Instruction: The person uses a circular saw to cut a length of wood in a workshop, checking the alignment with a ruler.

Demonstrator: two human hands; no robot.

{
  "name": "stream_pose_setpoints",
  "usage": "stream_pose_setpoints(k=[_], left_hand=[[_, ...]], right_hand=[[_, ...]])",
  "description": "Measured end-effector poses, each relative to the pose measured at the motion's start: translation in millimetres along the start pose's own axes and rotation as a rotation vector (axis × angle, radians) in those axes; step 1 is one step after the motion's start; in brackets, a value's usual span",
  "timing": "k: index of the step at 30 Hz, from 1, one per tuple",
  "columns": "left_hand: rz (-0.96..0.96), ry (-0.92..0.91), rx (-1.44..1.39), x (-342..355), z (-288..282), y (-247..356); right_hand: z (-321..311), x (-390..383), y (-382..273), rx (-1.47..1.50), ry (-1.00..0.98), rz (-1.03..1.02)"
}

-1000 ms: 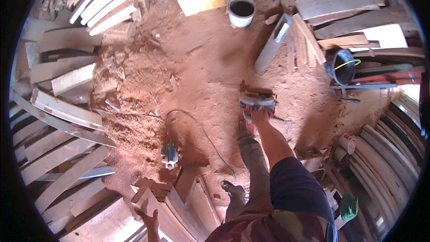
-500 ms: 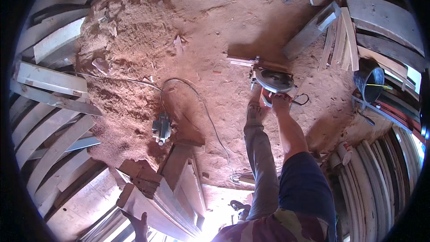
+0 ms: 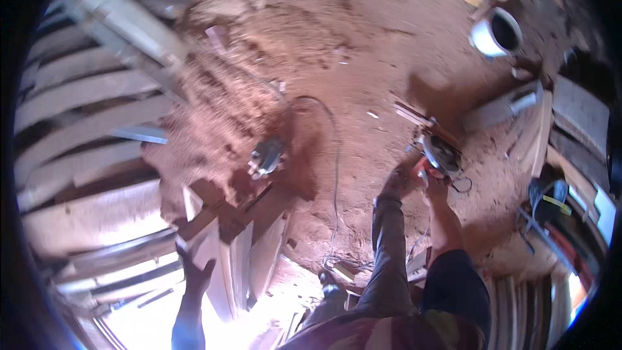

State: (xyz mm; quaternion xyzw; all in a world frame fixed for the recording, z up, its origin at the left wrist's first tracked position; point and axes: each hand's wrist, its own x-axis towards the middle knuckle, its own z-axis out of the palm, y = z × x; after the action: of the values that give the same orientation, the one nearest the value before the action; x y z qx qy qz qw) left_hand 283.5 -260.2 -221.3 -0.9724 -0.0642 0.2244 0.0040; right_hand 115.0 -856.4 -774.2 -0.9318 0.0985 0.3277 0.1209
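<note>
While my left hand is hovering by the upright boards, thumb spread away from the fingers, I cannot tell whether its fingertips are touching wood. My right hand is wrapping around the red handle of a round-guarded power saw, which is sitting low to the ground, just right of my forward foot. Risk: if the blade is turning, kickback or a one-handed slip could be carrying it toward those toes; the looped cord could be snagging. Beyond, thin wood strips are lying near the saw; a white bucket is standing farther off.
</note>
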Motion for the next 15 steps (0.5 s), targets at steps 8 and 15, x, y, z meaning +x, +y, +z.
stream_pose_setpoints(k=[8,15], left_hand=[[-0.143,-0.084,-0.053,22,-6,37],[-0.206,0.090,-0.208,22,-15,46]], right_hand=[[-99,-58,-138,0.299,-0.470,-0.145],[-340,-89,-423,0.836,-0.089,-0.853]])
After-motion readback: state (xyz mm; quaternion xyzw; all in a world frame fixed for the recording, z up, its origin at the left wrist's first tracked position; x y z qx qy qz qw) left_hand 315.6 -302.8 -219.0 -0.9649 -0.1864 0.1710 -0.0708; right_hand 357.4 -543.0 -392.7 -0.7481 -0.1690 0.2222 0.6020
